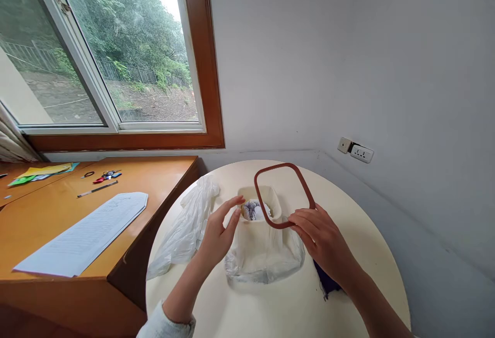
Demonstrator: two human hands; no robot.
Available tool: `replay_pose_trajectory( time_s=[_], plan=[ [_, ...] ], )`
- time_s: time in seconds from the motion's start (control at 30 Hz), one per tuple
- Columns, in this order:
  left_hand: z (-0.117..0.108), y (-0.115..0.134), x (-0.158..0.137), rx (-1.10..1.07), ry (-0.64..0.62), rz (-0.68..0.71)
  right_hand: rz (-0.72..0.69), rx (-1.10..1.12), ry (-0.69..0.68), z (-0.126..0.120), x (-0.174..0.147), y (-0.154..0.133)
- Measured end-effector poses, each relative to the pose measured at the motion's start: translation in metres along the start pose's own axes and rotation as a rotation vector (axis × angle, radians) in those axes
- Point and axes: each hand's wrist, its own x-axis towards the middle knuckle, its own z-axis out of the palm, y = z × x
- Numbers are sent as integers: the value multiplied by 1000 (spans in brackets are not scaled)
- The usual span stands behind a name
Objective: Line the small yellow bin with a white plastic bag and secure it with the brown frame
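Note:
My right hand [323, 237] grips the lower right corner of a reddish-brown rounded square frame [305, 186], which is raised and tilted above a small cream bin [253, 245]. A thin clear plastic bag [270, 273] is around the lower part of the bin and spreads on the table. Inside the bin lies crumpled white and purplish stuff [253, 210], partly hidden by the frame. At the bin's left rim is my left hand [220, 232], thumb and fingers apart, holding nothing. Whether its fingertips touch the rim I cannot tell.
A crumpled white plastic bag [189, 224] lies on the left of the round cream table [371, 255]. Dark purple cloth [327, 279] is partly under my right arm. On the wooden desk [162, 173] are papers [87, 232], a pen [97, 189] and keys [110, 174]. A wall socket [362, 153] is at right.

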Motion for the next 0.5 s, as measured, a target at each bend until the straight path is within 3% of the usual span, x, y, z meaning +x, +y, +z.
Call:
replay_pose_trajectory(
  time_s=[0.27,0.4,0.5],
  plan=[
    [8,21,9,-335,5,-143,-38,83,0,5,9,-21],
    [-2,26,23,-334,38,-202,-91,144,-26,7,10,-29],
    [-13,29,32,-274,-34,-259,-115,175,-37,9,8,-32]
  ],
)
